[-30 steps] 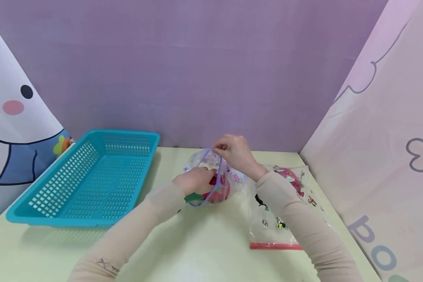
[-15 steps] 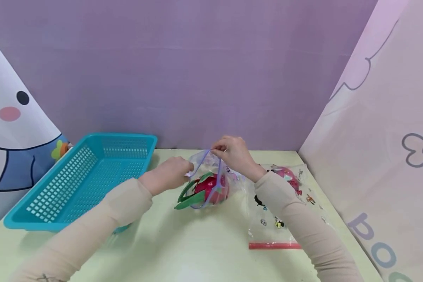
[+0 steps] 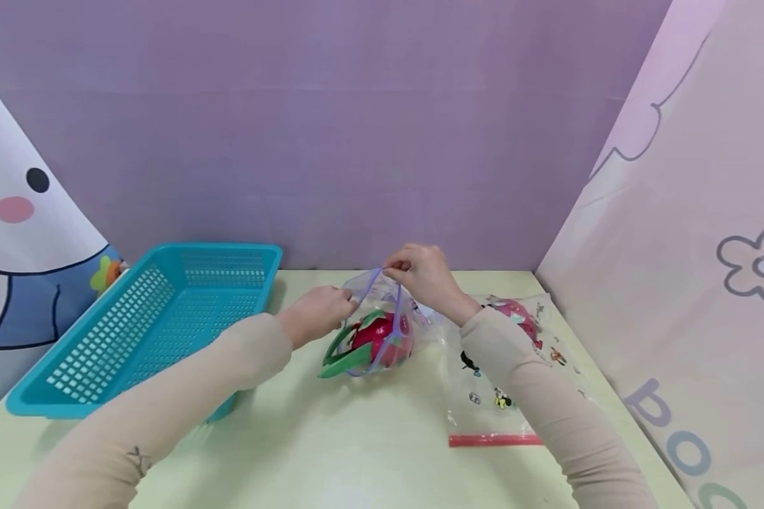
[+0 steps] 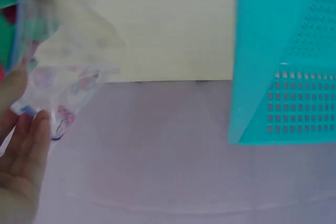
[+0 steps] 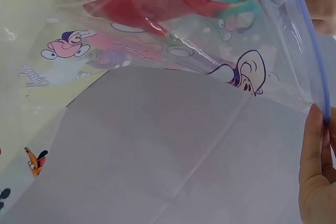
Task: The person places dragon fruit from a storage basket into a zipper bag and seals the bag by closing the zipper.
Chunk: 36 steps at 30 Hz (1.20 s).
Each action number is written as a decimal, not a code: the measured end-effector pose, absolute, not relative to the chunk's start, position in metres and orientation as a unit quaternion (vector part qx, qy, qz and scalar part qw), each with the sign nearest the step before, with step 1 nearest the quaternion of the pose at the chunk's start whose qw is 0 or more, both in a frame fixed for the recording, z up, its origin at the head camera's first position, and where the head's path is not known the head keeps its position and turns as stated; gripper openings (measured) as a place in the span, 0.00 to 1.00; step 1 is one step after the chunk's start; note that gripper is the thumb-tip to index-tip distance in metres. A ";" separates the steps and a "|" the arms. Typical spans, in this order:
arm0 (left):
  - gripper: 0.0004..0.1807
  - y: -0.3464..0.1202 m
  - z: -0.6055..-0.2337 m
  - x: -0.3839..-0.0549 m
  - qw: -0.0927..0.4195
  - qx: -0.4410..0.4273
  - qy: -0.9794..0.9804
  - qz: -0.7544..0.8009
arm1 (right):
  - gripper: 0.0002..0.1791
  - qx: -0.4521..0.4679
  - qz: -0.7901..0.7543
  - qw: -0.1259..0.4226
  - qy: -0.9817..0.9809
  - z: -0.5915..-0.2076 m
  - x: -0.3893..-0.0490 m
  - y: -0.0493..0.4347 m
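A clear zip bag (image 3: 428,326) with a purple zip edge and cartoon prints lies on its side, its mouth parted toward the left. Inside is a glossy red, round thing (image 3: 382,341) with green leaf-like tips, resembling a dragon fruit; some tips stick out of the mouth. My right hand (image 3: 428,279) pinches the top of the zip edge between thumb and fingers, as the right wrist view also shows. On the mouth's left side, my left hand (image 3: 318,311) pinches the rim; in the left wrist view, thumb and fingers (image 4: 31,140) close around the film.
To the left stands a turquoise perforated basket (image 3: 270,283). A second clear bag (image 3: 484,417) with a red zip strip lies flat under the right forearm, a pink-red item (image 3: 516,311) inside it. A purple backdrop (image 3: 382,141) rises behind the table.
My left hand has come off the red thing, swung left, then returned slightly right to the bag's rim. Green tips now show beyond the mouth. My right hand has kept its pinch.
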<state>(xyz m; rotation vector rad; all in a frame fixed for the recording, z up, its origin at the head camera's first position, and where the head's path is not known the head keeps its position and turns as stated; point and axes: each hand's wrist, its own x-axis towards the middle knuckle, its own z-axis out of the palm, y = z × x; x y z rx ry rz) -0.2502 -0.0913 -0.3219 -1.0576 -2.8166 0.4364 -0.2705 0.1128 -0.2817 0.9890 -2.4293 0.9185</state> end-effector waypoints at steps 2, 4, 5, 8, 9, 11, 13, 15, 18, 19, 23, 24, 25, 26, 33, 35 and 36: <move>0.12 -0.090 -0.323 -0.251 0.072 -0.361 -0.915 0.167 | 0.05 0.349 0.327 0.178 -0.860 -0.282 -0.271 0.114; 0.11 -0.091 -0.323 -0.249 0.088 -0.371 -0.908 0.172 | 0.05 0.345 0.329 0.174 -0.862 -0.283 -0.271 0.117; 0.10 -0.092 -0.323 -0.248 0.092 -0.375 -0.907 0.168 | 0.05 0.342 0.330 0.172 -0.863 -0.283 -0.272 0.118; 0.10 -0.098 -0.320 -0.242 0.089 -0.377 -0.911 0.141 | 0.05 0.334 0.336 0.169 -0.864 -0.285 -0.273 0.120; 0.10 -0.100 -0.319 -0.240 0.090 -0.373 -0.914 0.129 | 0.05 0.332 0.340 0.168 -0.864 -0.286 -0.273 0.121; 0.09 -0.104 -0.316 -0.236 0.103 -0.371 -0.917 0.109 | 0.05 0.328 0.347 0.169 -0.862 -0.287 -0.274 0.123; 0.07 -0.107 -0.313 -0.232 0.122 -0.369 -0.917 0.092 | 0.06 0.322 0.352 0.168 -0.863 -0.288 -0.274 0.124; 0.07 -0.110 -0.309 -0.228 0.141 -0.366 -0.916 0.078 | 0.06 0.314 0.356 0.167 -0.864 -0.289 -0.275 0.127; 0.07 -0.113 -0.304 -0.222 0.156 -0.352 -0.922 0.046 | 0.06 0.299 0.362 0.162 -0.868 -0.289 -0.276 0.129; 0.07 -0.114 -0.302 -0.220 0.158 -0.344 -0.925 0.034 | 0.06 0.296 0.365 0.163 -0.868 -0.289 -0.277 0.130; 0.06 -0.116 -0.293 -0.216 0.178 -0.323 -0.930 0.005 | 0.06 0.285 0.374 0.168 -0.866 -0.287 -0.279 0.131; 0.06 -0.116 -0.291 -0.215 0.185 -0.322 -0.928 0.004 | 0.06 0.283 0.375 0.169 -0.866 -0.286 -0.279 0.132; 0.06 -0.116 -0.289 -0.214 0.192 -0.324 -0.927 0.001 | 0.06 0.282 0.375 0.169 -0.867 -0.286 -0.279 0.133; 0.05 -0.116 -0.288 -0.214 0.200 -0.326 -0.924 -0.001 | 0.06 0.281 0.376 0.167 -0.867 -0.285 -0.278 0.134; 0.05 -0.114 -0.283 -0.212 0.214 -0.326 -0.920 -0.040 | 0.08 0.243 0.417 0.129 -0.866 -0.287 -0.275 0.143; 0.06 -0.114 -0.281 -0.211 0.213 -0.324 -0.921 -0.051 | 0.09 0.235 0.428 0.117 -0.864 -0.286 -0.274 0.145; 0.05 -0.115 -0.280 -0.211 0.212 -0.323 -0.921 -0.054 | 0.09 0.233 0.432 0.113 -0.864 -0.285 -0.273 0.145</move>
